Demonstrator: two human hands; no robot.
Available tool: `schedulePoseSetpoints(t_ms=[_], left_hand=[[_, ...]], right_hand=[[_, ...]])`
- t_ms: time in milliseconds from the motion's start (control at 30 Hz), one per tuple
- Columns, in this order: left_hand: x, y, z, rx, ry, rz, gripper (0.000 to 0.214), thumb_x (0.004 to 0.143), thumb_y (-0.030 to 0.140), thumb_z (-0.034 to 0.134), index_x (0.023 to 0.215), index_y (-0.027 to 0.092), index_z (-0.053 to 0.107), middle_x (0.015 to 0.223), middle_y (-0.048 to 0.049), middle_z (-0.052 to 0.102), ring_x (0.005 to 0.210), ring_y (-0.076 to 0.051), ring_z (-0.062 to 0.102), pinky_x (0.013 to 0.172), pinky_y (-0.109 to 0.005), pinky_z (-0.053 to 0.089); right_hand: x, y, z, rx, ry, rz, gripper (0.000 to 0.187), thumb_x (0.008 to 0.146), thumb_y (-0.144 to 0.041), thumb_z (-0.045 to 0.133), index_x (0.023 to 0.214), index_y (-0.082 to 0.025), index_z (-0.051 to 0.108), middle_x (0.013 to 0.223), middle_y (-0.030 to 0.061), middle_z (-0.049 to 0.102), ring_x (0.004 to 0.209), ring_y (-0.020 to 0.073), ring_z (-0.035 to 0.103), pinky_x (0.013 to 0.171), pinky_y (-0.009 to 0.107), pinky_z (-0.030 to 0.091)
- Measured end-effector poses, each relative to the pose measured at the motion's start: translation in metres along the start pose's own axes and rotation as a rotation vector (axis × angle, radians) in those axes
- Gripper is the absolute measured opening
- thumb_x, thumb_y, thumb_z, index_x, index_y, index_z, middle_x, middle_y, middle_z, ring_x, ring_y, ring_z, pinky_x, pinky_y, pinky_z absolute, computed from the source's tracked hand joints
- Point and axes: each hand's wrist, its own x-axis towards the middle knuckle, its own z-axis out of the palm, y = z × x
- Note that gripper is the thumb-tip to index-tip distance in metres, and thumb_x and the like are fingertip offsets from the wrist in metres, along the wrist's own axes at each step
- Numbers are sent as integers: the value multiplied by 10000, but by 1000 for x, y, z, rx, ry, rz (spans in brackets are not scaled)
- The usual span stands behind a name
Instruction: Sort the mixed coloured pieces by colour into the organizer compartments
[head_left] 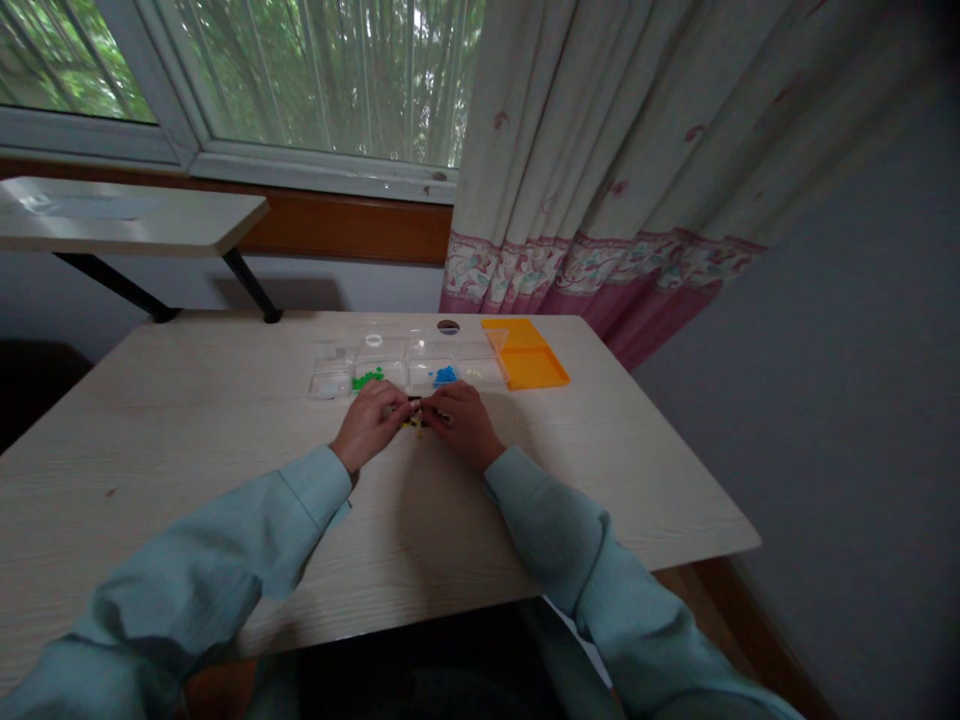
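My left hand (369, 422) and my right hand (463, 420) rest on the pale wooden table (187, 430), fingertips meeting in a pinch over some tiny yellow and dark pieces (415, 415) lying between them. What exactly each hand pinches is too small to make out. Just beyond my hands sits a clear compartment box (405, 365) holding green beads (367, 379) and blue beads (445, 375). Its orange lid (525, 353) lies open at the box's right end.
A second small table (127, 215) stands behind at the left, under the window. A patterned curtain (600, 200) hangs at the back right. The table's right edge drops off to the floor.
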Motion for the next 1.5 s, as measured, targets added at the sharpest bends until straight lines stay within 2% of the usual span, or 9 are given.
schedulePoseSetpoints(t_ms=[333, 700, 833, 967, 1067, 1233, 1500], left_hand=[[1, 1, -1, -7, -25, 19, 397, 967, 440, 436, 713, 189, 608, 766, -46, 604, 820, -190, 529, 796, -350, 415], [-1, -3, 2, 8, -28, 55, 396, 982, 414, 412, 728, 195, 622, 769, -49, 611, 800, -191, 529, 792, -357, 423], [-2, -3, 1, 27, -12, 29, 385, 990, 396, 392, 778, 199, 647, 788, -51, 612, 829, -199, 531, 804, -363, 422], [-3, -3, -1, 13, 35, -16, 383, 993, 387, 384, 798, 203, 657, 808, -54, 615, 877, -207, 539, 824, -367, 432], [-3, -4, -2, 16, 53, -20, 367, 990, 379, 395, 807, 202, 660, 816, -56, 616, 885, -209, 539, 834, -370, 434], [-3, -10, -4, 55, 72, -28, 355, 984, 366, 402, 819, 203, 671, 817, -56, 630, 871, -207, 546, 844, -374, 427], [-3, -15, -4, 122, 52, -6, 303, 966, 343, 433, 868, 194, 677, 846, -64, 638, 876, -214, 543, 843, -379, 421]], right_hand=[[1, -5, 3, 32, 15, -19, 183, 900, -348, 623, 941, -240, 766, 826, 52, 697, 846, 181, 584, 821, 338, 412], [1, -11, 3, 100, 33, 27, 138, 884, -297, 641, 913, -230, 758, 821, 43, 704, 810, 171, 605, 805, 324, 452], [3, 12, -5, 30, 88, 80, 154, 890, -326, 630, 875, -237, 755, 834, 46, 716, 828, 183, 603, 814, 340, 437], [1, 52, -22, -207, 261, 251, 189, 901, -334, 604, 842, -227, 747, 817, 50, 698, 860, 206, 553, 826, 362, 386], [-3, 72, -31, -322, 317, 350, 191, 897, -327, 597, 842, -220, 745, 840, 61, 682, 885, 223, 506, 838, 382, 355], [-5, 74, -30, -347, 295, 419, 202, 890, -333, 587, 833, -224, 747, 868, 76, 638, 891, 237, 454, 832, 396, 325], [-6, 74, -27, -348, 299, 392, 202, 886, -342, 585, 856, -227, 748, 949, 82, 619, 922, 240, 461, 833, 394, 341]])
